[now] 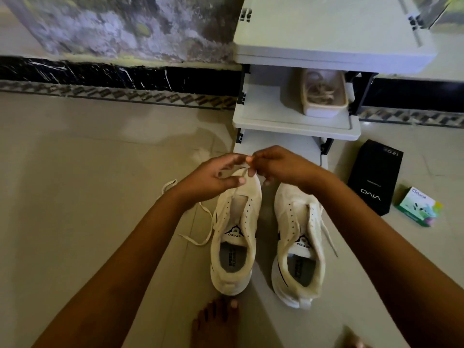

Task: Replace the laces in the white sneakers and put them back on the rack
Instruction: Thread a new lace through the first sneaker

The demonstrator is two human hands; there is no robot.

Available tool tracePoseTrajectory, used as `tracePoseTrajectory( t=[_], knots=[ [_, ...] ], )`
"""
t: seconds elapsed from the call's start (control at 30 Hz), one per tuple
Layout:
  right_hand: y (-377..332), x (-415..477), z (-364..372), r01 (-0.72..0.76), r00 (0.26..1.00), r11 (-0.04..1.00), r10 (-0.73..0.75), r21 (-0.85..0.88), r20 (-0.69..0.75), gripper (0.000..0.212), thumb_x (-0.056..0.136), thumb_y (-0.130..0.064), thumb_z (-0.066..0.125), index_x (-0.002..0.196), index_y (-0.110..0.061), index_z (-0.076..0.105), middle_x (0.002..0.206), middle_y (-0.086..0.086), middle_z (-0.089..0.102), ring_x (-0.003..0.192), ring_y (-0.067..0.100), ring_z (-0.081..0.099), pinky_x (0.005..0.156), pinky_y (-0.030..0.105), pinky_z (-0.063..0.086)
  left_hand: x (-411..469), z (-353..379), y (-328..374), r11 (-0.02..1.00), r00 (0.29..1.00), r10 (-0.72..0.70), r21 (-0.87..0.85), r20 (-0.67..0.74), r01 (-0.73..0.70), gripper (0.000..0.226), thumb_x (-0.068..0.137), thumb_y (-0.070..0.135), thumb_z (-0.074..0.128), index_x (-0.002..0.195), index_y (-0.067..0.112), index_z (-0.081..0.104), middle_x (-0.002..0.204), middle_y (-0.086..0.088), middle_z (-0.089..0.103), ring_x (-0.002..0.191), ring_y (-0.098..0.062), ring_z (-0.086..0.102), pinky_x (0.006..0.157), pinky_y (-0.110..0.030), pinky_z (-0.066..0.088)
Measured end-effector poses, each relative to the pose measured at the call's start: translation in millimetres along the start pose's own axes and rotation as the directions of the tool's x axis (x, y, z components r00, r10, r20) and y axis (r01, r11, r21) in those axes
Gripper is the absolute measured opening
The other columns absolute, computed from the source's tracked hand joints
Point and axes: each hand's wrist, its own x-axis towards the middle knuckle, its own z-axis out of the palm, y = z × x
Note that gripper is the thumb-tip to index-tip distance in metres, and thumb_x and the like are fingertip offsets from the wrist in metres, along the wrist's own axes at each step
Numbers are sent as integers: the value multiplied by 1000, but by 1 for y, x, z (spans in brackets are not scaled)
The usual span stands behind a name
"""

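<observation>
Both arms reach forward, meeting; the right hand (pixel 281 168) pinches a lace (pixel 244 173), the left hand (pixel 213 178) seemingly too.

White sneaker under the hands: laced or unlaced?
Almost wholly unlaced: the white sneaker shows empty eyelets, and the left hand and right hand pinch a white lace at its toe.
</observation>
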Motion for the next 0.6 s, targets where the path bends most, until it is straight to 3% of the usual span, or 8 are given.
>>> tracePoseTrajectory(
  t=[0.13,0.2,0.27,0.33,0.4,0.47,0.53,0.6],
  knots=[
    [-11,0,-18,-6,999,1000,7,20,-43,32,97,-28,48,70,-16,59,57,-11,50,60,7,45,57,19,42,4,4,7,996,1000,4,-88,-2,-4,20,97,22,48,96,16,68,101,5,68,99,-4,61,87,-17,45],
    [-5,-3,-30,-36,995,999,36,2,-96,34,98,-27,48,68,-14,58,62,-6,48,62,9,43,56,17,40,4,-4,-6,994,985,-76,-88,-156,63,27,99,21,43,85,19,65,96,-1,67,96,-14,60,81,-23,42],
    [5,-5,-39,-83,991,997,82,-6,-102,34,97,-27,47,68,-13,57,64,-3,48,64,12,43,59,18,41,4,-17,-25,978,917,-211,-78,-338,196,28,98,18,45,77,16,64,96,-12,66,97,-28,59,77,-27,39],
    [16,-7,-43,-138,987,990,136,-15,-86,33,98,-28,47,71,-13,59,67,2,48,67,16,44,65,23,43,3,-28,-42,924,833,-334,23,-442,383,24,95,16,49,82,8,67,101,-20,66,100,-35,58,75,-27,36],
    [22,-8,-41,-165,985,986,163,-16,-64,33,98,-28,46,71,-14,59,67,3,46,67,17,44,64,24,43,1,-29,-50,854,825,-355,208,-440,478,22,94,13,51,96,4,70,110,-17,66,105,-33,57,78,-26,37],
    [22,-8,-32,-151,988,988,149,-31,-35,33,98,-28,46,70,-15,59,65,1,45,64,15,42,60,23,40,0,-24,-47,868,884,-259,308,-390,390,25,92,13,56,115,9,65,126,-10,59,114,-27,55,88,-25,38],
    [20,-6,-19,-126,992,991,125,-42,-8,32,98,-27,46,70,-16,59,65,-3,45,63,11,41,58,21,35,1,-13,-32,956,956,-164,199,-242,214,45,90,17,61,134,18,50,139,-1,48,123,-19,47,95,-27,39],
    [19,-5,-9,-106,994,994,106,-40,4,32,97,-29,47,69,-19,59,66,-7,46,63,7,41,58,19,32,5,1,-14,991,992,-99,80,-76,105,51,90,21,61,137,26,44,135,3,50,122,-11,45,94,-26,41]
  ],
)
